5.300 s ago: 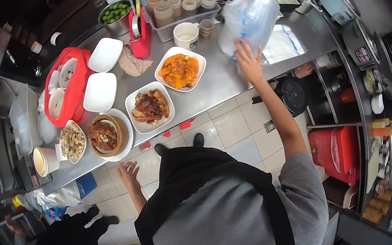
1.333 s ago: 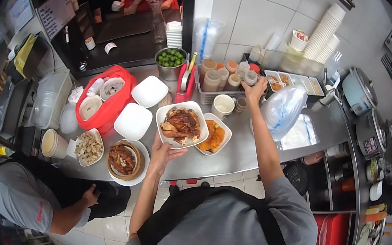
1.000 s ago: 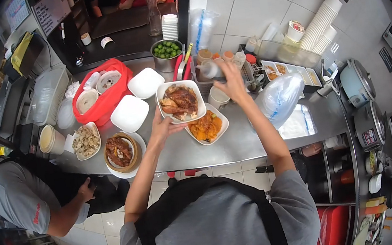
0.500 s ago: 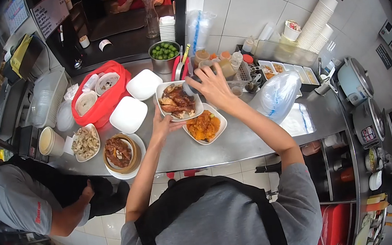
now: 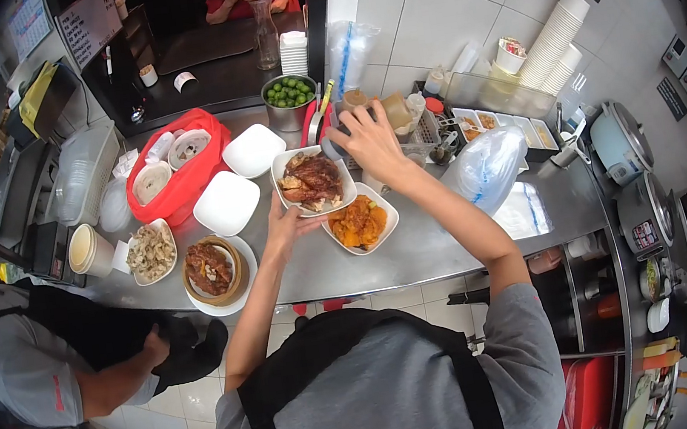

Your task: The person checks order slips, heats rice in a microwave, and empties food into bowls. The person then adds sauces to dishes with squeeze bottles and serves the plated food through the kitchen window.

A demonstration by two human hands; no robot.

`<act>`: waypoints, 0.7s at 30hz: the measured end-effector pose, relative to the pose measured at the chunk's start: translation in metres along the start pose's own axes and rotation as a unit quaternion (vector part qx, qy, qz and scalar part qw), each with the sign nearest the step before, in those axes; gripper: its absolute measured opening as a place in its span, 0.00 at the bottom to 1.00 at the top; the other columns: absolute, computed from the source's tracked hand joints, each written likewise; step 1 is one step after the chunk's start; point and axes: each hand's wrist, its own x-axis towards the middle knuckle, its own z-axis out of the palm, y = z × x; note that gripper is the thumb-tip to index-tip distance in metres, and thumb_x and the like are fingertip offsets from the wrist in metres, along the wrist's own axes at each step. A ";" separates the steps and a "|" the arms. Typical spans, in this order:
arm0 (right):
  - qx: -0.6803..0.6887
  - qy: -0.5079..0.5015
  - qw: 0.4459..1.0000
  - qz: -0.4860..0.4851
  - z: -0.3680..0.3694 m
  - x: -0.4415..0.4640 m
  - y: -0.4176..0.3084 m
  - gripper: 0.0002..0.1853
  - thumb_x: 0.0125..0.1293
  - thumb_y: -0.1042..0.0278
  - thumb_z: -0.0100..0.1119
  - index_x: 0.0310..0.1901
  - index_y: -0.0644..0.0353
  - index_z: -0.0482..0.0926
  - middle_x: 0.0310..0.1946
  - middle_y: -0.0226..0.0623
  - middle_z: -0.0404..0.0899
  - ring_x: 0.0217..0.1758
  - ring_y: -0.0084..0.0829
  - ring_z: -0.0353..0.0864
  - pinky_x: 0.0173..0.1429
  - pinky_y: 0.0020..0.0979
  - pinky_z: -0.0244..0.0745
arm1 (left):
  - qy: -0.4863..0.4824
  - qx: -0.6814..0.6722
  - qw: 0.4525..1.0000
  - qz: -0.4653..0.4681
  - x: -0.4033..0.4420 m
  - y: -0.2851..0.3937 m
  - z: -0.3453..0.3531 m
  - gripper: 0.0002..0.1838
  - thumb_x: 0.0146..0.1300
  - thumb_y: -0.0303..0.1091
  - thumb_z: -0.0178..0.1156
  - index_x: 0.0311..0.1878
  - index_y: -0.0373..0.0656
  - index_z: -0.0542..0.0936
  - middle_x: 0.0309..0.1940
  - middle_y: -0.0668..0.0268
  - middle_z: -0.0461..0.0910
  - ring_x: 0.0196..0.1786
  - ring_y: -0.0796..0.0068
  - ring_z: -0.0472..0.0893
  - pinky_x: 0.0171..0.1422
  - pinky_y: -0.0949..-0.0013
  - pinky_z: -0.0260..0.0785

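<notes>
My left hand point(image 5: 281, 231) grips the near left side of a white square bowl point(image 5: 276, 168) and holds it up over the counter. Browned roasted meat point(image 5: 310, 182) fills the bowl. At the bowl's upper right rim, my right hand point(image 5: 373, 144) has its fingers curled round a small greyish container point(image 5: 334, 144), tilted toward the meat; its exact kind is hard to make out. Just below and to the right, partly under the raised bowl, another white bowl point(image 5: 393, 230) holds orange, saucy food point(image 5: 358, 223).
Two white plates point(image 5: 226, 203) lie left of my hands, beside a red plastic bag point(image 5: 187, 195) of containers. A bamboo steamer point(image 5: 239, 274) stands near the front edge. A metal pot point(image 5: 289, 116) of green limes, sauce bottles point(image 5: 399, 111) and a plastic-bag bundle point(image 5: 483, 167) line the back. A co-worker point(image 5: 42, 346) stands left.
My right hand and the small container have shifted slightly up. The bowl of meat has moved a little to the left and turned slightly. The co-worker's arm has moved slightly.
</notes>
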 end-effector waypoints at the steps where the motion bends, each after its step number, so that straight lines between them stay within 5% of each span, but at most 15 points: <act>1: 0.000 -0.001 1.000 0.001 0.000 -0.004 0.002 0.15 0.53 0.71 0.51 0.43 0.48 0.77 0.37 0.32 0.68 0.48 0.32 0.67 0.61 0.51 0.54 | 0.000 -0.006 1.000 -0.003 -0.001 0.000 -0.001 0.36 0.56 0.22 0.37 0.68 0.51 0.40 0.51 0.45 0.70 0.39 0.53 0.82 0.40 0.65 0.79; 7: 0.026 0.006 1.000 0.003 -0.011 -0.021 -0.001 0.11 0.52 0.71 0.53 0.38 0.53 0.78 0.38 0.36 0.69 0.49 0.37 0.67 0.60 0.51 0.55 | 0.004 -0.021 1.000 0.012 0.001 0.001 -0.006 0.35 0.57 0.22 0.38 0.68 0.50 0.40 0.52 0.45 0.70 0.40 0.52 0.81 0.40 0.66 0.79; 14: 0.038 0.014 0.996 0.082 0.005 -0.029 0.016 0.20 0.47 0.76 0.57 0.45 0.48 0.79 0.39 0.36 0.69 0.49 0.39 0.66 0.59 0.48 0.55 | -0.012 -0.044 0.999 0.010 -0.002 -0.001 -0.005 0.36 0.57 0.21 0.36 0.69 0.50 0.39 0.50 0.44 0.71 0.42 0.53 0.81 0.41 0.67 0.79; 17: 0.160 -0.090 0.966 0.183 -0.006 -0.046 0.014 0.27 0.39 0.76 0.64 0.46 0.47 0.79 0.40 0.36 0.69 0.49 0.39 0.65 0.59 0.47 0.54 | -0.028 -0.046 0.999 0.006 -0.001 -0.001 -0.009 0.36 0.56 0.21 0.35 0.69 0.49 0.39 0.51 0.43 0.70 0.43 0.54 0.81 0.41 0.68 0.79; 18: 0.208 -0.089 0.951 0.212 -0.008 -0.050 0.016 0.32 0.32 0.76 0.69 0.48 0.47 0.78 0.42 0.37 0.70 0.49 0.41 0.67 0.59 0.42 0.59 | -0.025 -0.050 0.998 0.010 -0.001 0.001 -0.007 0.32 0.57 0.22 0.37 0.66 0.45 0.46 0.50 0.45 0.72 0.43 0.54 0.81 0.42 0.70 0.79; 21: 0.466 -0.008 0.835 0.292 0.014 -0.061 0.034 0.34 0.31 0.75 0.71 0.50 0.48 0.77 0.44 0.40 0.73 0.50 0.42 0.71 0.58 0.37 0.64 | -0.052 -0.077 0.996 0.011 0.004 0.006 0.003 0.31 0.57 0.24 0.39 0.66 0.44 0.47 0.50 0.45 0.71 0.44 0.54 0.80 0.44 0.68 0.79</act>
